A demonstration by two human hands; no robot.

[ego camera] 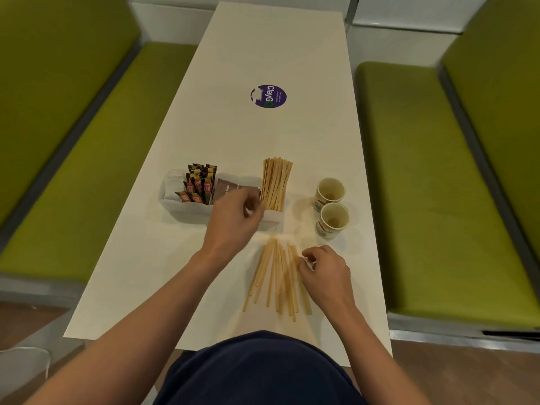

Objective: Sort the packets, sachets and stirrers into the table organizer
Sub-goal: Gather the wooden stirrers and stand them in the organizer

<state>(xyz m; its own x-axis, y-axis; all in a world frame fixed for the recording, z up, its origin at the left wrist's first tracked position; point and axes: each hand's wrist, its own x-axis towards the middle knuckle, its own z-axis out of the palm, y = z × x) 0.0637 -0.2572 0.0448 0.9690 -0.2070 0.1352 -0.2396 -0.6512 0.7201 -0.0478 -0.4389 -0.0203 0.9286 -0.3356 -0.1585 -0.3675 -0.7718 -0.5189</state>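
A white table organizer (187,210) stands on the white table (263,54). It holds white packets (175,182) at the left, dark sachets (200,182) beside them, brown packets (226,187), and upright wooden stirrers (276,182) in the right compartment. Several loose stirrers (277,276) lie fanned on the table in front. My left hand (233,220) hovers over the organizer's right part, fingers curled, slightly blurred; whether it holds anything is unclear. My right hand (324,270) pinches the top of a loose stirrer at the fan's right side.
Two paper cups (331,204) stand right of the organizer. A round purple sticker (268,95) marks the table's middle. Green bench seats (438,185) flank the table on both sides.
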